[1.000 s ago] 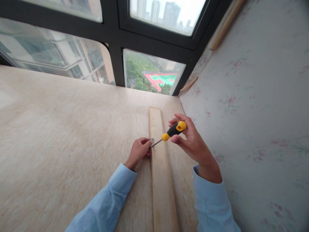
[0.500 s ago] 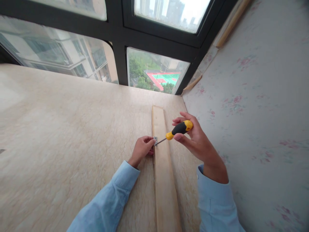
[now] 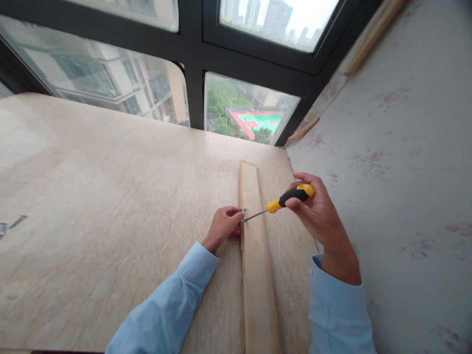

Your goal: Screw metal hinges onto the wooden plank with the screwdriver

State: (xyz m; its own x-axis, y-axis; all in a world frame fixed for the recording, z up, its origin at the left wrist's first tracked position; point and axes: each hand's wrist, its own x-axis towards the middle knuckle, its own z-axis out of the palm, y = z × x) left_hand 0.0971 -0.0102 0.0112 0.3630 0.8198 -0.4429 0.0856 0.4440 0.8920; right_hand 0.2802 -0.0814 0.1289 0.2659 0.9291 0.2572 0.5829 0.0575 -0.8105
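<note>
A long wooden board (image 3: 256, 275) lies on the stone sill, pointing toward the window. At its left edge sits a small metal bracket (image 3: 244, 212), which my left hand (image 3: 225, 223) pinches against the wood with thumb and fingers. My right hand (image 3: 320, 209) grips a yellow and black screwdriver (image 3: 291, 197) by its handle, thumb below and fingers above. The shaft slants down to the left, and its tip meets the lower part of the bracket. Whether a screw is under the tip is too small to tell.
The marbled sill (image 3: 110, 196) spreads to the left, with small metal pieces (image 3: 16, 222) at its far left. A dark window frame (image 3: 195, 88) closes the back. The flowered wall (image 3: 398, 162) rises close to my right hand.
My view has shifted slightly left, so everything appears farther right. The screwdriver's handle has dropped to a flatter slant, with my right hand farther from the board. My left hand keeps its pinch.
</note>
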